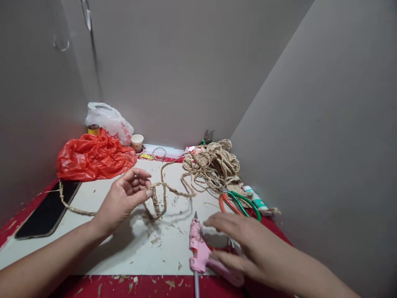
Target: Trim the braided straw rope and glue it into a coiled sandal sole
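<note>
My left hand [125, 196] pinches a braided straw cord [156, 203] between thumb and fingers, with a small loop of it hanging over the white board. The cord trails toward a heap of coiled straw rope [214, 161] at the back right. A pink glue gun [198, 248] lies on the board, its nozzle pointing away and a clear stick coming out of its rear. My right hand [238, 244] is over the gun's handle side, fingers spread and slightly blurred, holding nothing.
Scissors with green and orange handles [245, 203] lie at the right beside a green-and-white tube [256, 198]. A black phone [48, 211], a red plastic bag [96, 155], a white bag [110, 122] and a paper cup [137, 142] are on the left. Straw scraps dot the white board [124, 260].
</note>
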### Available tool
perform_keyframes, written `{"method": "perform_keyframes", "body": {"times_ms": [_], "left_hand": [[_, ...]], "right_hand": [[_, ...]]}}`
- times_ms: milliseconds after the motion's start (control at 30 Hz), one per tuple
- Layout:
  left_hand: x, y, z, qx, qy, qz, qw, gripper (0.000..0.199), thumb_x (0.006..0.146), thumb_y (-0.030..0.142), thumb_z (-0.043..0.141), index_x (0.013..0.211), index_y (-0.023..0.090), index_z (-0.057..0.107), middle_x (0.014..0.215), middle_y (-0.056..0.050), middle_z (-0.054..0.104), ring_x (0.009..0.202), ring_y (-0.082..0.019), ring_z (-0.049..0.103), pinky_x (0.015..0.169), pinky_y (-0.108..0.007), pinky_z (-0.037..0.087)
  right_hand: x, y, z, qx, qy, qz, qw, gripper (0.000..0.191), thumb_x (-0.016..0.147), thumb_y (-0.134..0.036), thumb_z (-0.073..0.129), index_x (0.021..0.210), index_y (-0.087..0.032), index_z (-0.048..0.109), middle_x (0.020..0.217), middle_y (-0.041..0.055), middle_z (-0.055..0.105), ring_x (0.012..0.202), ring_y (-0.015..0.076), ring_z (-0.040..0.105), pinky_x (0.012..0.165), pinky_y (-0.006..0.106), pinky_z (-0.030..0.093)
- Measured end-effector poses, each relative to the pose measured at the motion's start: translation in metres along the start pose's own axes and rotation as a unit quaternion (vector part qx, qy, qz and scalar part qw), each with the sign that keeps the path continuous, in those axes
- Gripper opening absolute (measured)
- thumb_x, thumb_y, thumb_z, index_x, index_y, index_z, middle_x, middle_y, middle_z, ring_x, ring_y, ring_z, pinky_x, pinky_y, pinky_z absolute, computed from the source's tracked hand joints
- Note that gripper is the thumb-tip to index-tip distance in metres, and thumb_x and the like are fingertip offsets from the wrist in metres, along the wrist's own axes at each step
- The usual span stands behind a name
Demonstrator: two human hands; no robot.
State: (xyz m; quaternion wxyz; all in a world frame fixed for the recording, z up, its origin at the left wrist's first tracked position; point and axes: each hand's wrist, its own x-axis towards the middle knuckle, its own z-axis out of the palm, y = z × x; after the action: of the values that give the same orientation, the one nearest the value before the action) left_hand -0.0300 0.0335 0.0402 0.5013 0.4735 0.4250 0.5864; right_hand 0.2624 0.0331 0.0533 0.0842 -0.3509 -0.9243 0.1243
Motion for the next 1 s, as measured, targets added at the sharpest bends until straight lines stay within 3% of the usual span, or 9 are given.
{"method": "perform_keyframes", "body": {"times_ms": [100, 200, 267, 333, 467, 833, 1000], "left_hand": [[-0.004, 0.003, 0.004, 0.024, 0.0, 0.015, 1.0, 0.027, 0.072, 0.019, 0.078, 0.094, 0.019, 0.062, 0.082, 0.0, 0.062, 0.078, -0.012, 0.057, 0.072, -0.022, 0.047], [-0.008, 0.004, 0.008, 0.046, -0.005, 0.022, 0.999, 0.025, 0.075, 0.019, 0.075, 0.095, 0.019, 0.06, 0.083, 0.0, 0.061, 0.078, -0.012, 0.056, 0.073, -0.023, 0.047], [-0.01, 0.003, 0.009, 0.055, -0.014, 0.022, 0.998, 0.023, 0.076, 0.018, 0.073, 0.095, 0.018, 0.059, 0.082, 0.001, 0.06, 0.077, -0.011, 0.055, 0.072, -0.024, 0.047], [-0.011, 0.002, 0.01, 0.057, -0.019, 0.02, 0.998, 0.023, 0.077, 0.018, 0.071, 0.095, 0.018, 0.057, 0.082, 0.001, 0.059, 0.076, -0.011, 0.055, 0.071, -0.024, 0.046], [-0.011, 0.001, 0.012, 0.05, -0.007, 0.017, 0.999, 0.023, 0.077, 0.019, 0.069, 0.094, 0.017, 0.054, 0.08, 0.002, 0.057, 0.075, -0.011, 0.054, 0.07, -0.023, 0.046], [-0.012, -0.007, 0.014, 0.049, 0.022, -0.001, 0.999, 0.024, 0.074, 0.02, 0.069, 0.092, 0.017, 0.052, 0.078, 0.003, 0.057, 0.073, -0.01, 0.053, 0.068, -0.023, 0.044], [-0.01, -0.009, 0.014, 0.041, 0.039, -0.011, 0.998, 0.025, 0.072, 0.021, 0.07, 0.09, 0.017, 0.053, 0.075, 0.003, 0.056, 0.071, -0.01, 0.052, 0.067, -0.023, 0.044]], "right_hand": [[0.026, -0.014, -0.008, 0.03, 0.195, -0.084, 0.977, 0.027, 0.092, -0.026, 0.055, 0.118, -0.018, 0.056, 0.111, 0.0109, 0.068, 0.101, 0.0211, 0.064, 0.087, 0.034, 0.051], [0.061, -0.025, 0.002, 0.075, 0.286, -0.119, 0.948, 0.035, 0.09, -0.019, 0.058, 0.124, -0.018, 0.051, 0.111, 0.0101, 0.067, 0.1, 0.0181, 0.064, 0.089, 0.032, 0.052], [0.082, -0.029, 0.012, 0.109, 0.303, -0.152, 0.934, 0.035, 0.088, -0.018, 0.059, 0.122, -0.017, 0.051, 0.108, 0.01, 0.067, 0.09, 0.0164, 0.065, 0.082, 0.03, 0.054], [0.096, -0.031, 0.02, 0.124, 0.306, -0.176, 0.927, 0.021, 0.089, -0.015, 0.055, 0.109, -0.017, 0.056, 0.093, 0.0064, 0.068, 0.076, 0.0138, 0.064, 0.071, 0.027, 0.054], [0.101, -0.034, 0.027, 0.101, 0.311, -0.193, 0.925, 0.011, 0.089, -0.011, 0.05, 0.091, -0.017, 0.06, 0.071, 0.0014, 0.063, 0.061, 0.0113, 0.058, 0.057, 0.023, 0.048], [0.095, -0.033, 0.045, 0.104, 0.333, -0.24, 0.906, 0.017, 0.089, -0.005, 0.054, 0.102, -0.014, 0.061, 0.083, 0.0076, 0.072, 0.073, 0.0146, 0.067, 0.067, 0.025, 0.055], [0.095, -0.03, 0.053, 0.049, 0.338, -0.244, 0.908, 0.021, 0.089, -0.005, 0.055, 0.109, -0.012, 0.059, 0.086, 0.0099, 0.072, 0.075, 0.0171, 0.068, 0.065, 0.026, 0.057]]}}
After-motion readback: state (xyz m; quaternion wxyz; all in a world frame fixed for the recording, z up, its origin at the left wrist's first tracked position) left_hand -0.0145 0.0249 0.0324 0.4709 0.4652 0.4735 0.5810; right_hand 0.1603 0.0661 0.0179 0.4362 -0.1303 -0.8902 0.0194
